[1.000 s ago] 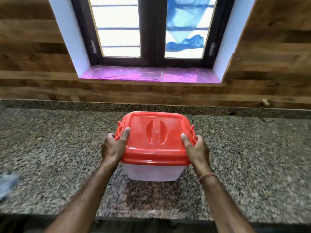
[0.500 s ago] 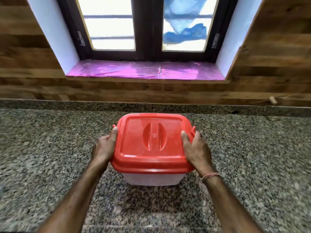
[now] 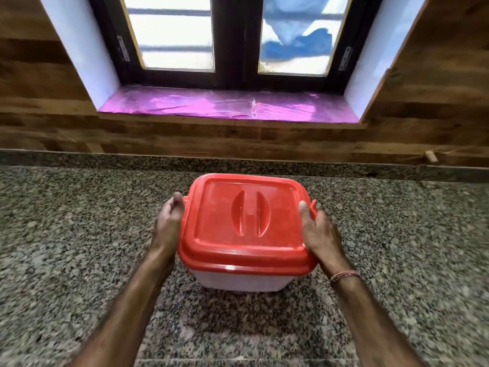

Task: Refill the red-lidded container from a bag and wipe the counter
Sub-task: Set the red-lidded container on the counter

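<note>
Container [image 3: 238,282] sits upright on the granite counter [image 3: 79,234], translucent white body, red lid [image 3: 246,226] fully seated and level. Everything below is placed relative to the container.

Right hand [image 3: 317,234] is at its right side: thumb flat on the lid top near the edge, other fingers curled down over the rim by the right side clip [image 3: 313,205]. That's a grip on the lid. My read is it steadies the box, or is set to pop that clip.

Left hand [image 3: 168,223] is at its left side, fingers loosely curled next to the left clip. Can't tell if they touch or hold it; the lid edge hides the contact.

A hand on each clip side looks like unlatching, so the refill hasn't started. Lid on, and no bag or cloth in view.

Behind the container: wood-panel wall, then a window sill [image 3: 227,105] covered in pink film. Thread bracelet [image 3: 344,275] on the right wrist.

Risk: the box looks light, so lifting one side alone may tip it.
</note>
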Demonstrator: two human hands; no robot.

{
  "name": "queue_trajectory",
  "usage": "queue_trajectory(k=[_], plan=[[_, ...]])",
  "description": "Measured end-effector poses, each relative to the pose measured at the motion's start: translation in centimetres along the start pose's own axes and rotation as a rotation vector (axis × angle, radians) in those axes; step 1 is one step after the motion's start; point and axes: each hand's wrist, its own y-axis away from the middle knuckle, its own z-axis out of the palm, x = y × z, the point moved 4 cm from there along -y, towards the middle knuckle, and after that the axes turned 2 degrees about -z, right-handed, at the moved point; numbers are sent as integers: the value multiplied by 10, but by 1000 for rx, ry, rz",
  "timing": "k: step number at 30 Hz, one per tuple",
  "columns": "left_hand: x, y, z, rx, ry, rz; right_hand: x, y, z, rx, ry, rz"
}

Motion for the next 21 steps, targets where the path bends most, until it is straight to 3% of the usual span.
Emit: queue_trajectory(k=[2, 9, 15, 18, 21], plan=[[7, 5, 9, -99, -31, 27, 3, 0, 1, 24, -81, 54], [11, 8, 10, -58, -23, -17, 27, -3, 1, 149, -367, 210], [12, 8, 10, -32, -43, -4, 36, 3, 9, -29, -660, 318], [11, 6, 8, -35, -49, -2, 31, 3, 2, 121, -565, 241], [12, 7, 11, -55, -27, -7, 12, 20, -7, 219, -417, 41]])
